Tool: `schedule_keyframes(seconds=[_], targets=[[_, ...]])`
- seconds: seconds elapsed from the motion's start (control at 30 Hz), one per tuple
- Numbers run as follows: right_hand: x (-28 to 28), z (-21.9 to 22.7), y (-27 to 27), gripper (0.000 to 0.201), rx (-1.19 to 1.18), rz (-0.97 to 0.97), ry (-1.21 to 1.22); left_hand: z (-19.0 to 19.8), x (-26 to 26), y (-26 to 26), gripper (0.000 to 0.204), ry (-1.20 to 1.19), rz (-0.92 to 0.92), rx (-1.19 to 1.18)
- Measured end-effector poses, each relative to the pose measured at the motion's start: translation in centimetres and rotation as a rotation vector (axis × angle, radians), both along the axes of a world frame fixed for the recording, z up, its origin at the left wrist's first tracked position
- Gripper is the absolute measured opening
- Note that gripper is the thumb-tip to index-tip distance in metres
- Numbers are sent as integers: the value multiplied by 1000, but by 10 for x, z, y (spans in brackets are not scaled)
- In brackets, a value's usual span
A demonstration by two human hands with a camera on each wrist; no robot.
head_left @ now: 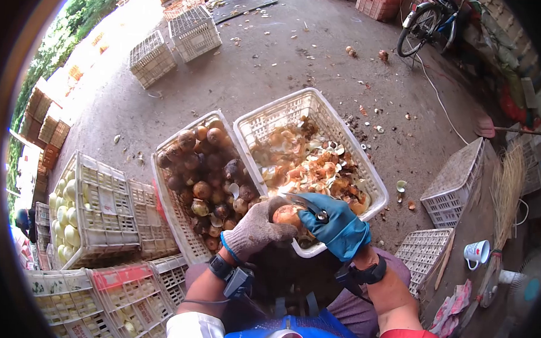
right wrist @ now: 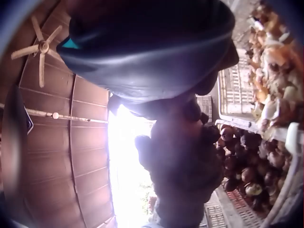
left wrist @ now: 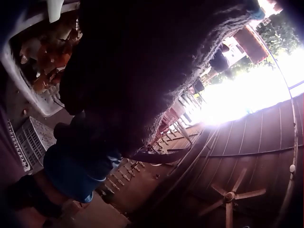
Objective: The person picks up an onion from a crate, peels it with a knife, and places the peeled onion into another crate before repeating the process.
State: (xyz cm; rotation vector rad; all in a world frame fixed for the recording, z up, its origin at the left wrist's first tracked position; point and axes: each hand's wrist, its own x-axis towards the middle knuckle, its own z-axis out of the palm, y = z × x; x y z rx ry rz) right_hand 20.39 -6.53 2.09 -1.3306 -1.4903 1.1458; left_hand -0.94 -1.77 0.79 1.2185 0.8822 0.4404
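Observation:
In the head view my left hand (head_left: 259, 225), in a pale knitted glove, grips a round brown onion (head_left: 288, 216) over the near edge of two crates. My right hand (head_left: 339, 226), in a blue rubber glove, holds a knife (head_left: 305, 203) close against the onion, its blade running across the top. Brown unpeeled onions fill the left crate (head_left: 155, 176). Loose skins and pale peelings lie in the right crate (head_left: 349, 121). Both wrist views are dark; the gloved left hand (left wrist: 137, 71) hides most of the onion in the left wrist view.
Stacked crates (head_left: 105, 214) with pale peeled onions stand at the left. More crates (head_left: 455, 181) are on the right, near a broom (head_left: 508, 192), a white mug (head_left: 476, 253) and a fan (head_left: 525, 288). A bicycle (head_left: 427, 25) is parked at the back; scraps dot the floor.

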Motion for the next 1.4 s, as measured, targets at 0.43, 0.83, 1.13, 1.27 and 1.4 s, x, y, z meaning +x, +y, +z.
schedule_keyframes(seconds=[0.43, 0.83, 1.13, 1.27, 1.4], targets=[[-8, -24, 0, 27, 411, -260, -423, -39, 17, -15, 36, -183, 124, -142], [-5, -24, 0, 28, 109, -349, 11, -28, 13, -5, 41, -450, 428, -365], [16, -21, 2, 48, 203, -239, -548, -7, 1, 4, 65, -212, 422, 112], [5, -11, -1, 56, 311, -139, -709, 3, 4, 1, 65, -151, 349, 124], [0, -10, -2, 59, 356, -98, -826, -9, 5, -1, 60, -161, 315, 99]])
